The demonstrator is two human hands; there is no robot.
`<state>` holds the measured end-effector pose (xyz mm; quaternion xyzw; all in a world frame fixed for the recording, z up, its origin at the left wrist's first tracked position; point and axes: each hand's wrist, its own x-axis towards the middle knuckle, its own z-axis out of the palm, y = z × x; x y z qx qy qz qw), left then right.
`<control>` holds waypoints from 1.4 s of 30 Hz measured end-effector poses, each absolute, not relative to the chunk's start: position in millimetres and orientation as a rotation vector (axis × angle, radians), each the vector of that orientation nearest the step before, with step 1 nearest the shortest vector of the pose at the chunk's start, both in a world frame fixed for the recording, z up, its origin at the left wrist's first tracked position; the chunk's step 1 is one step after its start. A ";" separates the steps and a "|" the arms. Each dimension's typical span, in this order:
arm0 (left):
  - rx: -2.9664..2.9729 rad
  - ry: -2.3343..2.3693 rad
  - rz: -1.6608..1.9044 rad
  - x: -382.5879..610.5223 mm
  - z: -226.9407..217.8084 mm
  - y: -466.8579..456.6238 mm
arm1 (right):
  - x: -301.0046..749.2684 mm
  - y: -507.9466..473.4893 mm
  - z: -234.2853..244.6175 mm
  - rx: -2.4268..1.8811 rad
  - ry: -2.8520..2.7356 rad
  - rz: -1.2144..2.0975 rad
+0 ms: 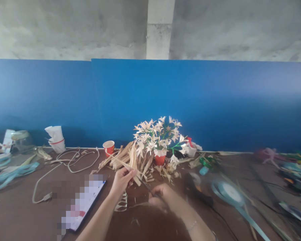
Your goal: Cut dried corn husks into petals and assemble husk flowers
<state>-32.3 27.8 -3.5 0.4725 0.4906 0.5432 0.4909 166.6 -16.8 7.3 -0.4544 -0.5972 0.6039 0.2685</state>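
My left hand (124,182) is closed in a pinch on a dried corn husk strip (122,163), whose pale end sticks out up and to the left. My right hand (162,195), blurred, is wrapped round scissors (148,188), their dark narrow blades pointing up-left towards the left fingers. Whether the blades touch the husk I cannot tell. Just beyond the hands lies a pile of dried corn husks (126,155). Beside it, a bunch of white husk flowers (157,134) on green stems stands in a red cup (160,160).
A phone-like flat slab (87,204), partly pixelated, lies left of my forearm. Farther left are a white cable (65,160) and a red paper cup (108,147). To the right are a dark glue gun (198,189) and a light-blue ribbon roll (229,193). A blue partition (150,90) stands behind.
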 end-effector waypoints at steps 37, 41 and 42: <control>1.342 1.247 1.283 -36.3 -10.7 31.7 | 168.4 -18.4 9.2 -1.336 -1.923 1.393; 1.312 1.219 1.317 -34.8 -9.3 30.6 | 168.6 -17.3 10.2 -1.361 -1.917 1.385; 1.302 1.213 1.327 -34.6 -8.7 30.2 | 168.8 -16.9 10.0 -1.359 -1.918 1.377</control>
